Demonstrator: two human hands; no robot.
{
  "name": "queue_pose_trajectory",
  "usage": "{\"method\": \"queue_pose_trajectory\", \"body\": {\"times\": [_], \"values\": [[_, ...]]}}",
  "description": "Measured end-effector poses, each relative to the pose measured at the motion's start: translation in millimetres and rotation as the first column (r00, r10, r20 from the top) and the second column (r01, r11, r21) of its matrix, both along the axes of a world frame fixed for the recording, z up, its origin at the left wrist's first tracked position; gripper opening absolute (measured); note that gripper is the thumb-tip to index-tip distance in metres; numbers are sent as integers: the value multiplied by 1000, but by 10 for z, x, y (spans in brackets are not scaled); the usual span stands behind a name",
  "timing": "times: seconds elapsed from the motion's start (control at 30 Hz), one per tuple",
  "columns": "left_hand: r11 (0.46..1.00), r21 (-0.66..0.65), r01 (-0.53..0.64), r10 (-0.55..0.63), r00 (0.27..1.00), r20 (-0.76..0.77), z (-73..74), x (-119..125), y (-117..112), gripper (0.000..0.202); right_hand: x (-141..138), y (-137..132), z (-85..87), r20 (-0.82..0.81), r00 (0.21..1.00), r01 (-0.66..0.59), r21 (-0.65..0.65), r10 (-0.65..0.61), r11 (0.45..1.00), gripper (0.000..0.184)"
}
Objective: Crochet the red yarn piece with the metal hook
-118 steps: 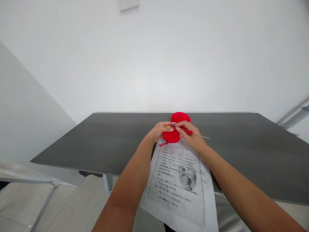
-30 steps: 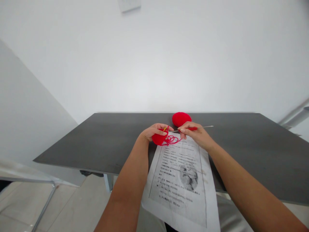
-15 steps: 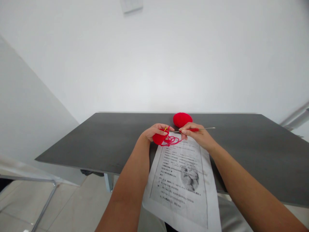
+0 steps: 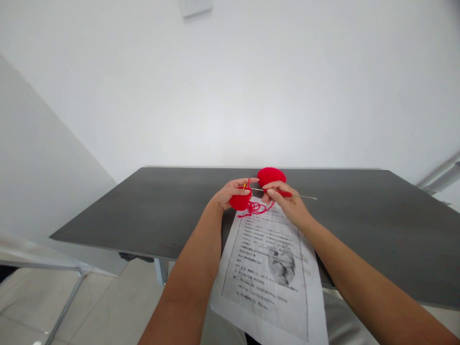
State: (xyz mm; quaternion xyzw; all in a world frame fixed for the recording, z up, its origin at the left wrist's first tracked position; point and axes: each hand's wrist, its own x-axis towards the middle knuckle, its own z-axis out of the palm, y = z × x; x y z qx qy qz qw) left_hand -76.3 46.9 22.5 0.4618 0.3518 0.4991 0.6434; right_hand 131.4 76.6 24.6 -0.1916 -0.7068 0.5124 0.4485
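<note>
My left hand (image 4: 227,193) pinches a small red crochet piece (image 4: 240,201), its index finger stretched out with red yarn over it. A small yellow marker (image 4: 245,186) sticks up at the piece's top edge. My right hand (image 4: 283,197) is closed around the red handle of a crochet hook (image 4: 285,193); one thin metal end points left to the crochet piece, the other out to the right. Whether the tip is inside a stitch is too small to tell. Loose loops of red yarn (image 4: 257,207) hang below, over the printed sheet. Behind my right hand rests a red yarn ball (image 4: 270,176).
A printed paper sheet (image 4: 266,297) with text and a dark oval picture hangs over the near edge of the dark grey table (image 4: 172,201) toward my lap. A white wall (image 4: 230,86) stands behind the table. A metal frame (image 4: 66,306) is at the lower left.
The crochet piece has turned a little in my left hand, showing more of its face. My right hand has shifted slightly left, and the hook now slopes down to the right.
</note>
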Motion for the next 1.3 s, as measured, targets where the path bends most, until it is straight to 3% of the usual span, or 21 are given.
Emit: {"method": "queue_pose_trajectory", "body": {"times": [0.2, 0.4, 0.6, 0.87, 1.3], "values": [[1000, 11, -21, 21, 1000, 9, 10, 26, 14, 65, 10, -50, -7, 38, 995, 89, 149, -96, 985, 20], [999, 24, -34, 33, 999, 29, 25, 27, 6, 60, 19, -61, -16, 47, 983, 163, 220, -178, 962, 22], [999, 49, -17, 15, 999, 51, -23, -16, 26, 55, 76, -40, 38, 94, 986, 103, 306, -138, 946, 21], [1000, -21, 1, -1, 1000, 19, -50, -61, 21, 50, 49, -16, 58, -5, 1000, 20, 34, -20, 999, 26], [996, -86, -9, 5, 999, -53, -3, -6, -11, 46, 63, 52, 33, -104, 991, -100, -207, 79, 973, 26]]}}
